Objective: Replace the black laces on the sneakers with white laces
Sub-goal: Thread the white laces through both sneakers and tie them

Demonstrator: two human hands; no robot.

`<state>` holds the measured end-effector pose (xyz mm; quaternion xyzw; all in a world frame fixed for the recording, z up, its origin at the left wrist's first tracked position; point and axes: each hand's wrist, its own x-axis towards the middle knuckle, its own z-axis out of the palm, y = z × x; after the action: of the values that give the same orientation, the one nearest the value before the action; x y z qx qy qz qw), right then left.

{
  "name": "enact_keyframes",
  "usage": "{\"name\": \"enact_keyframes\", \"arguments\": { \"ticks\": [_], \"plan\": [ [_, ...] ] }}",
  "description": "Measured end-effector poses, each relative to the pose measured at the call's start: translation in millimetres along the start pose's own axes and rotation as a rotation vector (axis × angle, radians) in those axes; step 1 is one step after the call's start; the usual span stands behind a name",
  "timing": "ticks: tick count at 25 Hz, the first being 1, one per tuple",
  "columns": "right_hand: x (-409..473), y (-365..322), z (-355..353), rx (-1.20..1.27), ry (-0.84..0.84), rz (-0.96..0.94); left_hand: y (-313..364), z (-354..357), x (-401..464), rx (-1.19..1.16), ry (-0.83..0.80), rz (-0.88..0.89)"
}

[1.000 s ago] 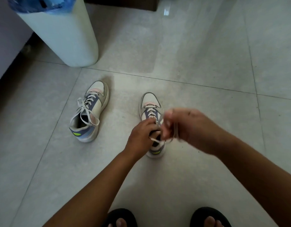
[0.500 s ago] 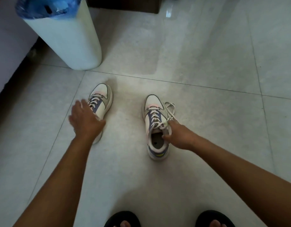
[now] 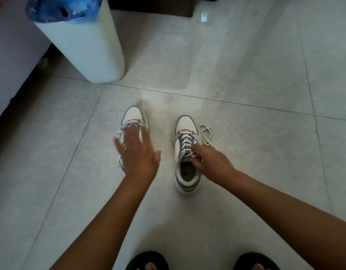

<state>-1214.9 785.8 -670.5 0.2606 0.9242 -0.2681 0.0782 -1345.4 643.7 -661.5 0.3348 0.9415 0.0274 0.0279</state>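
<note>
Change: left sneaker [image 3: 134,121] now stands closer to the right sneaker [image 3: 185,152] and nearly parallel with it, toes pointing away; half a second ago it lay further left and angled. Left hand [image 3: 138,152] has shifted with it toward the middle, while the right hand [image 3: 209,160] stays on the other shoe.
Right grip: fingers curled, pinching the white lace [image 3: 187,151] at the topmost eyelets of the right sneaker, just ahead of the shoe's opening. Knuckles rest over the right edge of the collar.
Lace and grip: the laced rows run from the pinch forward toward the toe; loose lace ends [image 3: 205,133] lie looped on the floor [image 3: 256,117] just beside the shoe's right side, ahead of the hand.
Left grip: wide, fingers spread and straight, blurred by motion. It covers the rear half of the left sneaker; whether the palm touches the shoe cannot be told.
Left sneaker: only the toe, the front lace rows and a bit of the left side show past the fingers.
Right sneaker: upright on the floor, opening in view, a yellow mark at the heel.
Feet: two dark sandals [image 3: 146,260] at the lower edge.
Beyond: a white bin [image 3: 86,45] with a blue liner stands well apart at upper left.
</note>
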Motion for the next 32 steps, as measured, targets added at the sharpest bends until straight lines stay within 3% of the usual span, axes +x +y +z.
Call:
{"name": "enact_keyframes", "arguments": {
  "ticks": [1, 2, 4, 5, 8, 10, 13, 19, 23, 25, 28, 30, 32],
  "plan": [
    [-2.3, -1.2, 0.8, 0.071, 0.026, 0.044, 12.3, 2.3, -0.9, -0.103, 0.067, 0.188],
    [-3.9, -3.3, 1.4, 0.158, 0.067, 0.13, 24.3, 3.9, -0.7, -0.257, -0.001, 0.315],
    [-2.8, -6.4, 3.7, 0.351, 0.107, 0.332, 40.7, 5.8, 1.4, -0.418, -0.295, 0.357],
    [-1.6, -8.5, 4.8, 0.45, 0.094, 0.4, 43.2, 11.3, 3.6, -0.413, -0.323, 0.349],
    [1.7, -13.4, 11.8, 0.709, 0.149, 0.458, 47.4, 22.2, 3.7, -0.426, -0.084, 0.329],
    [3.2, -15.8, 12.6, 0.811, 0.216, 0.455, 51.7, 24.4, -0.8, -0.527, -0.063, 0.215],
    [6.2, -16.7, 12.7, 0.887, 0.222, 0.431, 58.0, 23.5, -7.3, -0.817, -0.147, -0.092],
    [7.6, -21.1, -0.3, 1.128, 0.208, 0.334, 64.6, 14.2, -6.3, -1.2, -0.251, -0.431],
    [21.9, -17.6, -14.6, 1.238, 0.111, 0.385, 65.0, -5.6, 8.9, -1.552, -0.241, -0.488],
    [25.2, -18.9, -18.0, 1.055, 0.004, 0.301, 63.9, -13.7, 20.9, -1.547, -0.208, -0.401],
    [28.3, -25.8, -22.4, 0.813, -0.061, 0.163, 60.7, -15.8, 36.5, -1.361, -0.255, -0.191],
    [29.1, -26.5, -23.3, 0.871, -0.042, 0.194, 54.0, -11.4, 42.0, -1.156, -0.381, -0.006],
    [28.1, -23.5, -24.4, 0.991, -0.064, 0.293, 42.7, -8.6, 42.3, -0.785, -0.443, 0.085]
  ]
}}
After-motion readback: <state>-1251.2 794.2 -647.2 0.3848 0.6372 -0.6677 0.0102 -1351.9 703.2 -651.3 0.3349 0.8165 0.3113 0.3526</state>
